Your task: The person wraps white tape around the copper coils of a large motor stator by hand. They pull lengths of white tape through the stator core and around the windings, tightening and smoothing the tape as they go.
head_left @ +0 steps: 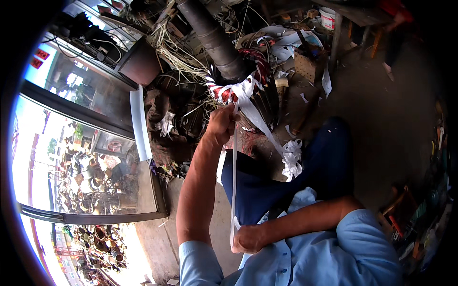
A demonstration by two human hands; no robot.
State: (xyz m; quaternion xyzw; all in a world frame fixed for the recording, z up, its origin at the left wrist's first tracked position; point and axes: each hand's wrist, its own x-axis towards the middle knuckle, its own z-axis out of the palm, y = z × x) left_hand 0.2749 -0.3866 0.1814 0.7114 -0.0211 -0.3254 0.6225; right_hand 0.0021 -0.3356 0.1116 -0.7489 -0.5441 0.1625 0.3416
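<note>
A ring of dark red wire winding (259,64) circles the base of a thick dark shaft (210,35), and white cloth tape (245,89) wraps its near side. Just below the wrapped part, my left hand (222,125) is closed in a pinch on a narrow white tape (234,186). That strip runs taut down to my right hand (247,239), which is closed around its lower part close to my shirt. A wider white band slants from the ring to a bunched heap of tape (292,159) by my legs. My fingers partly hide the tape at the ring.
To the left stands a glass-paned metal-framed door (95,219). Loose pale wires (183,62) and a brown bucket-shaped container (139,62) lie behind the ring. A perforated block (307,66), paper scraps and a white pail (327,18) are at far right. Another person's foot (389,71) shows beyond.
</note>
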